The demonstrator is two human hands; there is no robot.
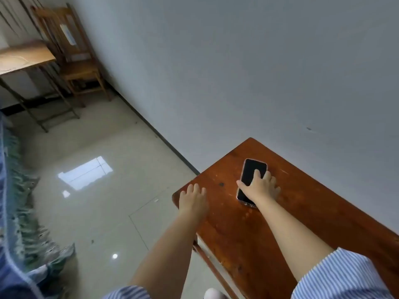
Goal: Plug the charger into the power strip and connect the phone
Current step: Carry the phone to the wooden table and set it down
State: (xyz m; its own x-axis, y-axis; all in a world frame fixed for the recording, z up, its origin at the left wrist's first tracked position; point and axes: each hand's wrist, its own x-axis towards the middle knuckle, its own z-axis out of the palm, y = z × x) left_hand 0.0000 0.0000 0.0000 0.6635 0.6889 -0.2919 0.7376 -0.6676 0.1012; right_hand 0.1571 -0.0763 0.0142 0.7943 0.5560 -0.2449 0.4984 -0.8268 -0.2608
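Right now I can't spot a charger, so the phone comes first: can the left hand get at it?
Probably yes. The left hand rests flat at the table corner with bare wood between, though the right hand already covers the phone.

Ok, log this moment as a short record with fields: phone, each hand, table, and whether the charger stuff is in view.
phone: flat on table, screen dark
right hand: on the phone's near end, fingers curled around its edges
left hand: flat on the table corner, empty
table: reddish wood, against the wall
charger, power strip: not visible

Right hand (259, 186) grips the phone (252, 175); left hand (193, 200) flat on the table (313, 212)
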